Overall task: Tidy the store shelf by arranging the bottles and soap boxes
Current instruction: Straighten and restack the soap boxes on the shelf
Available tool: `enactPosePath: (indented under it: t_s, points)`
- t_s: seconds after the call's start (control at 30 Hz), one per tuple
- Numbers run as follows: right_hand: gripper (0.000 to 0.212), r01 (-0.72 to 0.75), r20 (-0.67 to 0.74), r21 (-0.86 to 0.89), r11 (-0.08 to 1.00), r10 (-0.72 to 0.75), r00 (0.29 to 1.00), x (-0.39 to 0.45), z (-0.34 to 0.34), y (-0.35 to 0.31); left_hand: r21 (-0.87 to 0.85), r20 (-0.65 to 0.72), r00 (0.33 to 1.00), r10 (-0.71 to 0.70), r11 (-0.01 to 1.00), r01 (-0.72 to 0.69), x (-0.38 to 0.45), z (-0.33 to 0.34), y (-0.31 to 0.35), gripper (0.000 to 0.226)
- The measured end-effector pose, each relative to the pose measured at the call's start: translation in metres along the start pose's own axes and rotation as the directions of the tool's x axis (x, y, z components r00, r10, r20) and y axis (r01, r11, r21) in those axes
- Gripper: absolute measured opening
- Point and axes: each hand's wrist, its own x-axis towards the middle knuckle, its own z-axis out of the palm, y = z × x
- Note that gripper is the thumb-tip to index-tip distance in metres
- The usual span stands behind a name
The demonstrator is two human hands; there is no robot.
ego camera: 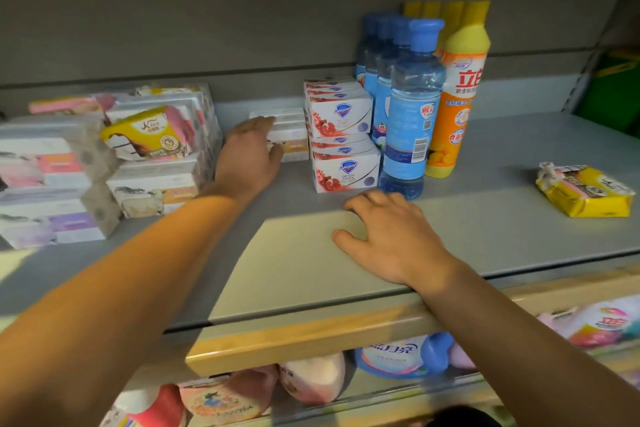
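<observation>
Far left: stacked soap packs (pixel 55 180) piled unevenly, with one yellow-and-pink pack (pixel 149 137) lying tilted on top of a white stack (pixel 159 184). Risk: the left forearm passes just beside this pile; a sideways nudge could tip the tilted pack off onto the shelf (pixel 502 229) or over the front edge.

Left hand (pixel 251 152) reaches to the back, fingers spread against a small stack of white soap boxes (pixel 292 135) that sits behind the front rows, touching the Safeguard boxes (pixel 341 146). Thumb seems to be at the front face and fingers on top and side; cannot tell if it is a true grip or just a touch, since the hand hides the contact. Risk: pulling the stack forward one-handed may split it, the top box sliding off, or drag the neighbouring Safeguard stack out of line.

Safeguard boxes stand two tiers high, close against the blue bottles (pixel 408 107). Risk: a shove rightward could topple the front blue bottle, which is tall, narrow and near the yellow-orange bottles (pixel 457 90); one falling likely knocks the row.

Right hand (pixel 384 236) rests flat-ish on the bare shelf, fingers loosely bent, holding nothing, just in front of the blue bottle's base. Risk: lifting it carelessly clips that bottle.

Far right: lone yellow soap pack (pixel 585 191) lies well apart, still unsorted.
</observation>
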Motion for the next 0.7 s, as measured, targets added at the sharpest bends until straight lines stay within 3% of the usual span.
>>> enactPosePath:
  t_s: [0.17,0.27,0.37,0.47,0.6,0.7]
  points:
    - [0.058,-0.021,0.044,-0.019,1.0,0.022,0.999,0.001,-0.005,-0.004,-0.33,0.058,0.993,-0.105,0.936,0.119,-0.073,-0.048,0.003,0.031]
    - [0.052,-0.04,0.058,-0.05,0.998,0.043,0.997,0.008,-0.011,-0.013,-0.399,0.127,0.983,-0.135,0.9,0.175,-0.11,-0.077,-0.019,0.019]
    - [0.041,0.03,0.016,0.051,0.998,-0.031,0.999,0.021,-0.011,-0.04,-0.461,0.159,0.954,-0.254,0.836,0.299,-0.137,-0.101,-0.045,0.016]
    - [0.04,0.173,-0.036,0.219,0.96,-0.169,0.985,0.036,-0.001,-0.081,-0.547,0.106,0.915,-0.388,0.746,0.38,-0.157,-0.119,-0.071,0.011]
    - [0.045,0.279,-0.08,0.297,0.913,-0.267,0.96,0.061,0.021,-0.134,-0.43,-0.044,0.9,-0.433,0.822,0.374,-0.179,-0.133,-0.101,0.009]
    - [0.058,0.31,-0.177,0.303,0.901,-0.266,0.948,0.083,0.033,-0.164,-0.572,-0.045,0.837,-0.546,0.701,0.426,-0.18,-0.136,-0.104,0.016]
